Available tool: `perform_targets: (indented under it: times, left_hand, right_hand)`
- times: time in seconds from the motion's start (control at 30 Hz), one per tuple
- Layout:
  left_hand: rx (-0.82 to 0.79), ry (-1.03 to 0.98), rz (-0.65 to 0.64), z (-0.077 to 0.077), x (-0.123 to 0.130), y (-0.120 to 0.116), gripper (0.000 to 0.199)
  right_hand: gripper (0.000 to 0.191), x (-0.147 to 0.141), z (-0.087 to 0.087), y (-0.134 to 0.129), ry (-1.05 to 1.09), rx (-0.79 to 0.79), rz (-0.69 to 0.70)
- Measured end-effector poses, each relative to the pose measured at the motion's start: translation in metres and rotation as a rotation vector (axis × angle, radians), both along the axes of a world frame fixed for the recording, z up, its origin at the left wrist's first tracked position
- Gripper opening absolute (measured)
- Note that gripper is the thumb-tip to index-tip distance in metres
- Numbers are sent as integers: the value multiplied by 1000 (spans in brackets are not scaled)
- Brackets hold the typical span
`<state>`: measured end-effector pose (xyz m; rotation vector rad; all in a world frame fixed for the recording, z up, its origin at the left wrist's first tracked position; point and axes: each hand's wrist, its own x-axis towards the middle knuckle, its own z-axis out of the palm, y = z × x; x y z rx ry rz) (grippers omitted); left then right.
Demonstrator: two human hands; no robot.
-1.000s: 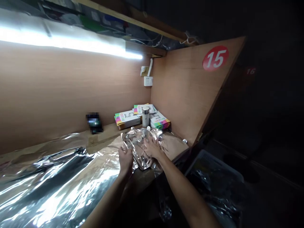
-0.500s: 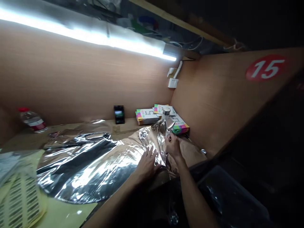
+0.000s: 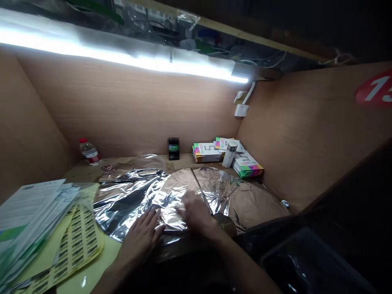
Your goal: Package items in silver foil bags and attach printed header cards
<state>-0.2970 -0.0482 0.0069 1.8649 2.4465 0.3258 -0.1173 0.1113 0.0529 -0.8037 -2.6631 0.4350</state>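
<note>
Tabletop (image 3: 184, 164) under shiny, creased foil (image 3: 179, 181)

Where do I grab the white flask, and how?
I'd hold the flask around its body, just below the silver lid. Come from the front, because booklets crowd its sides and back. Its body looks slim and round, so wrapping around it should work.

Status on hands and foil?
Left hand: fingers spread, on foil. Right hand: at foil, blurred, grip unclear. Flask, booklets behind foil.
</note>
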Motion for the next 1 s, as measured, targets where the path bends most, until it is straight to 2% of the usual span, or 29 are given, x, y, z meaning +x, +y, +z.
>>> perform_targets:
  times: [0.03,0.07,0.1,0.13,0.23,0.33,0.37,0.43,0.47,0.5,0.57,0.6,0.67,0.73,0.77,0.8,0.83,0.87,0.9,1.0]
  left_hand:
    - [-51,28,9,-9,2,-1,60]
    - [-76,51,14,-14,4,-3,62]
    - [-87,64,12,-17,4,-5,65]
    - [-89,67,6,-18,5,-7,68]
    - [-93,28,-11,-13,6,-11,84]
    - [-32,-41,-13,-6,9,-8,95]
    - [24,-72,-7,-3,9,-6,88]
    - [166,-152,90,7,3,-3,60]
    - [229,-187,170,16,-5,-1,48]
    - [282,-210,256,29,-16,0,47]
    - [364,-201,393,65,-46,-1,54]
    - [412,-172,419,87,-64,-2,56]
    - [535,-95,433,135,-95,-7,55]
    - [658,-1,386,173,-110,-13,47]
    - [700,49,308,184,-109,-16,47]
    - [724,96,208,187,-102,-19,48]
    - [723,141,90,183,-89,-22,49]
    - [683,172,-27,172,-71,-24,50]
    - [636,189,-83,154,-50,-24,50]
    - [266,130,-164,83,19,-15,66]
  right_hand:
    - [36,9,5,14,20,-111,-216]
    - [33,18,9,28,31,-227,-372]
    - [28,26,13,40,30,-324,-451]
    - [22,32,17,51,27,-414,-466]
    - [12,27,30,65,92,-617,-323]
    - [15,-16,59,57,303,-791,-162]
    - [20,-37,73,52,380,-840,-110]
    - [31,-84,106,41,519,-929,0]
    - [35,-106,125,36,570,-970,55]
    - [37,-126,143,32,612,-1004,103]
    - [38,-153,180,29,691,-1048,169]
    - [35,-159,197,30,736,-1066,193]
    - [27,-153,224,33,828,-1106,261]
    - [18,-123,236,38,911,-1139,357]
    - [14,-102,235,40,937,-1141,398]
    - [10,-77,227,42,961,-1137,412]
    - [11,-49,212,44,966,-1125,402]
    - [18,-21,192,47,928,-1113,363]
    - [25,7,166,50,868,-1104,302]
    - [37,79,73,66,672,-1121,63]
